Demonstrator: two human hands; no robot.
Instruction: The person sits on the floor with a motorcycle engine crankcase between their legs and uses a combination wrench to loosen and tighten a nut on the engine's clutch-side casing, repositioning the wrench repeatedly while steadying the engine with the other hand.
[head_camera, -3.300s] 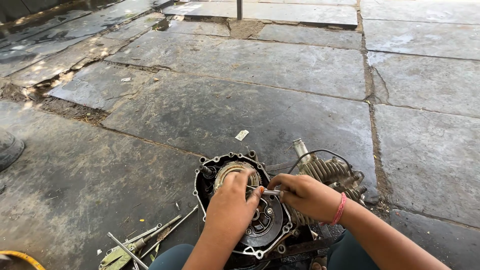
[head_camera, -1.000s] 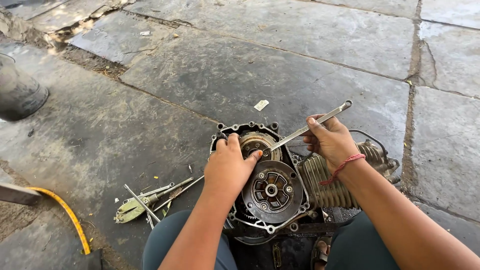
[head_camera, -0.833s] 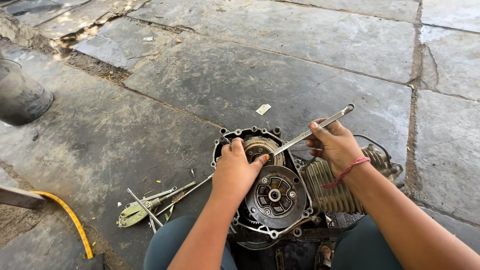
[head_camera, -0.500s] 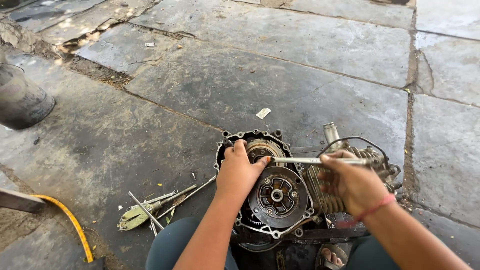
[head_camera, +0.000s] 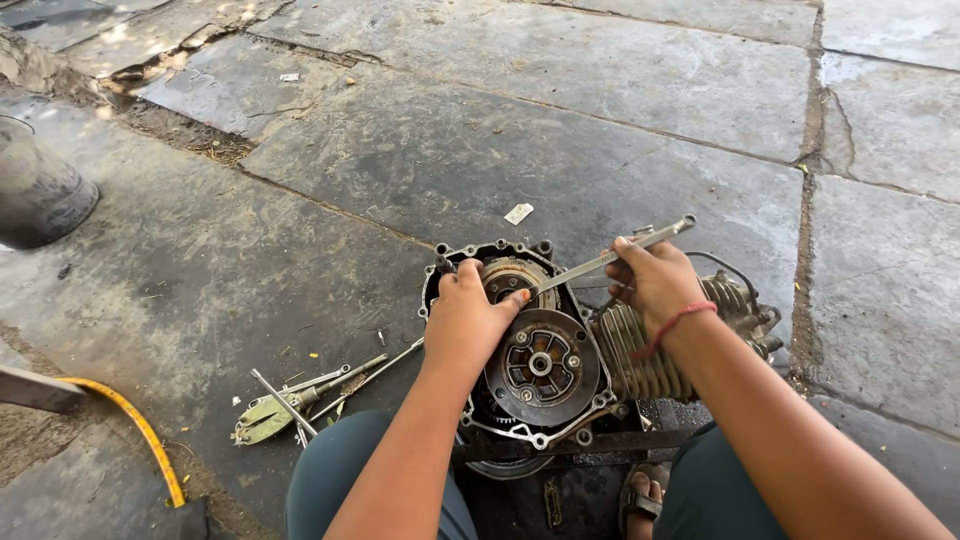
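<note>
A small motorcycle engine (head_camera: 540, 360) lies on the stone floor between my knees, its side cover off, showing a round clutch plate (head_camera: 541, 366) and a finned cylinder (head_camera: 640, 350) on the right. My left hand (head_camera: 468, 318) rests flat on the open case, pressing by the upper gear. My right hand (head_camera: 655, 280) grips a long metal wrench (head_camera: 612, 256) whose far end sits on the upper gear's nut; the handle points up and to the right. A red band circles my right wrist.
Loose hand tools, pliers and thin rods among them (head_camera: 300, 395), lie on the floor left of the engine. A yellow hose (head_camera: 140, 430) curves at lower left, a dark round container (head_camera: 40, 190) stands at far left. A small white scrap (head_camera: 518, 213) lies beyond the engine.
My right hand has swung the wrench handle back up from level to pointing up-right. My left hand stays on the case.
</note>
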